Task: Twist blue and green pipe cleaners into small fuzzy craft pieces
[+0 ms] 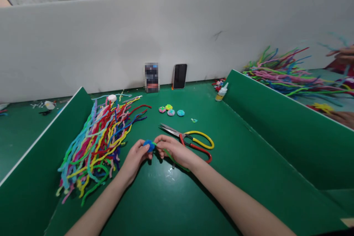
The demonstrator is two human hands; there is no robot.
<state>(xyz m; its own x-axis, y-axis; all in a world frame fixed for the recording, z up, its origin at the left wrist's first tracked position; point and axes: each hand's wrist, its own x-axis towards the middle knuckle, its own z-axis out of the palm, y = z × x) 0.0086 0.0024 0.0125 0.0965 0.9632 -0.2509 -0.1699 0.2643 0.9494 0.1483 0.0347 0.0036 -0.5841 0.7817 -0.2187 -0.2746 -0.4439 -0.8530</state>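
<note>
Between thumb and fingers, my left hand (137, 156) grips a small blue fuzzy coil (149, 145) that looks wound from pipe cleaner. Beside it, my right hand (169, 149) pinches a green pipe cleaner (172, 158), whose near end meets the coil while its tail runs back under my right wrist. Just beyond my right hand lie scissors (184, 135) with one yellow and one red handle, their blades pointing left. Farther off sit several small round fuzzy pieces, among them a light blue one (180, 113) and a yellow one (169, 107).
Many coloured pipe cleaners (96, 140) lie piled at left. Two phones (152, 77) (180, 76) lean on the back wall. A glue bottle (221, 92) stands by the right green divider (265, 118). Past it are more pipe cleaners (287, 77) and another person's hands (344, 52).
</note>
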